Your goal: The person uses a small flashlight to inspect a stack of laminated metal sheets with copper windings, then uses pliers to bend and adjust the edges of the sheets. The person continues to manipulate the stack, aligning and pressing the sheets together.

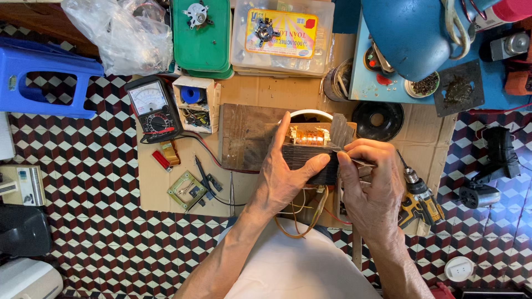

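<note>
We hold transformer point(310, 152) on wooden board point(244, 135), copper winding up. Left hand point(285, 171) clamps its dark laminated core, thumb across front. Right hand point(368, 180) pinches thin metal lamination point(354, 160) at core's right edge. Left of transformer: small open box point(194, 105) holding blue spool and loose parts, beside analog multimeter point(152, 108). Beyond transformer: green tray point(200, 36) with small motor, clear lidded box point(282, 36). Right of transformer: cordless drill point(421, 196).
</note>
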